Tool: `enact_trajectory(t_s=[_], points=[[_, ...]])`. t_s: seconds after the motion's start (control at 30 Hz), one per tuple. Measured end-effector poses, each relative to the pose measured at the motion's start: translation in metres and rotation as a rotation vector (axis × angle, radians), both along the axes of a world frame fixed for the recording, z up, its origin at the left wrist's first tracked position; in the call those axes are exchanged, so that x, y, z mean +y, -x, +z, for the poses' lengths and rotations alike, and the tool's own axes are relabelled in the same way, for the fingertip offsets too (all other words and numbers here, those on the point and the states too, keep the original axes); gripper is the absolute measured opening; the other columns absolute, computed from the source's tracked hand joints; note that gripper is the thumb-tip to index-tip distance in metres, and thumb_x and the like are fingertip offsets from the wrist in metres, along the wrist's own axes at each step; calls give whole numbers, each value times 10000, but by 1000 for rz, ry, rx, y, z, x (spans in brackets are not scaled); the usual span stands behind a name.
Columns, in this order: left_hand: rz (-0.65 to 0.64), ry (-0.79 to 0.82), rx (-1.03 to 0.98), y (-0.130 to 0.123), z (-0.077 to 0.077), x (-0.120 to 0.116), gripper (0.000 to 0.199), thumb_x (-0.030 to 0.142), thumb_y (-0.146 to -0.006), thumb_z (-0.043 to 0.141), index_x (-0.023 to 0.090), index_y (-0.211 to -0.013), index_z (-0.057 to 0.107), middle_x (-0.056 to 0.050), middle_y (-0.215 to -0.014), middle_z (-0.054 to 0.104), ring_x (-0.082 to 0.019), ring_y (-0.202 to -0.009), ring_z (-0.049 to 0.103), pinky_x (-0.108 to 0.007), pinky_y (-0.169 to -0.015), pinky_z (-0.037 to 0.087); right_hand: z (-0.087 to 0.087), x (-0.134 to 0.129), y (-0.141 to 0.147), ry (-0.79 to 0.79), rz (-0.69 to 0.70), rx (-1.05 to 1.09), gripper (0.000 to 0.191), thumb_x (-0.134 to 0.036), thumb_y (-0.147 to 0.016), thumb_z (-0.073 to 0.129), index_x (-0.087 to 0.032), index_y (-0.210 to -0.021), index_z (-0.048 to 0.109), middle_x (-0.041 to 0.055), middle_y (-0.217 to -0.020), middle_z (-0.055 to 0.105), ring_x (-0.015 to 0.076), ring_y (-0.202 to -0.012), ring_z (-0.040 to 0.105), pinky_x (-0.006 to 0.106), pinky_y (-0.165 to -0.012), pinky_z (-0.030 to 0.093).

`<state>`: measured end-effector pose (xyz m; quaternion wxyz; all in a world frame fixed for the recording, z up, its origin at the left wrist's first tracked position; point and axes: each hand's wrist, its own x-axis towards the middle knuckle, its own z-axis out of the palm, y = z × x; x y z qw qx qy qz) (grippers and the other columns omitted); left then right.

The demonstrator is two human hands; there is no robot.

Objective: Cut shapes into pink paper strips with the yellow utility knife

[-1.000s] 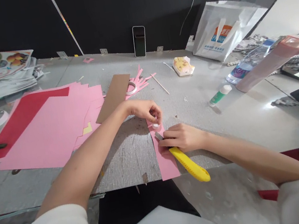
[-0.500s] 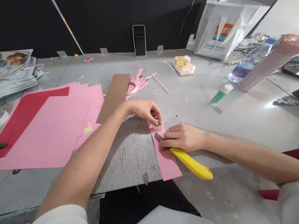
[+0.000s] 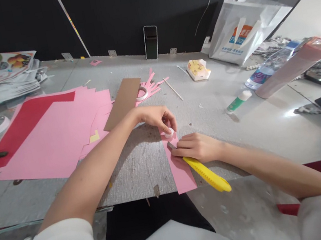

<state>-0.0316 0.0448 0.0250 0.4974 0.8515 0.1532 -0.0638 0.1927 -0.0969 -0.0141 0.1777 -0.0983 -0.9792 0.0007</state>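
Fingers of the left hand (image 3: 155, 116) pinch a small white round piece (image 3: 169, 134) over a pink strip (image 3: 183, 177) on the table (image 3: 142, 177); those of the right hand (image 3: 196, 146) clasp a yellow cutter (image 3: 209, 175), blade (image 3: 171, 145) nearby; best keep left fingertips clear.

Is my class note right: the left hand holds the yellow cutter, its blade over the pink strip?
Not quite: in the head view, the right hand holds the yellow cutter, its blade over the pink strip. The left hand is at a small white round piece.
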Motion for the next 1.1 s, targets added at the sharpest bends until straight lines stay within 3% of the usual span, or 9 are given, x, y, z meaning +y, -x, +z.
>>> enact_trajectory(t_s=[0.7, 0.93, 1.1], points=[[27, -59, 53, -1, 3, -2, 322, 478, -801, 826, 260, -1034, 872, -19, -771, 713, -154, -722, 534, -285, -671, 354, 0, 0, 0, 8, -5, -26, 234, -136, -1110, 447, -126, -1193, 666, 31, -843, 655, 164, -690, 544, 319, -665, 384], [1, -32, 48, -2, 5, -2, 313, 472, -810, 814, 268, -1039, 875, -29, -844, 760, -154, -740, 554, -286, -698, 373, -1, -6, 3, 92, -106, 140, 200, -246, -1038, 529, -149, -1171, 643, 12, -787, 631, 160, -636, 539, 303, -628, 443], [-20, -20, 39, -2, 3, 0, 317, 488, -808, 821, 276, -1038, 876, -28, -809, 753, -152, -721, 551, -286, -691, 371, -6, -9, 3, 154, -187, 223, 361, -117, -1024, 456, -135, -1370, 557, -2, -798, 664, 143, -622, 567, 278, -612, 447]])
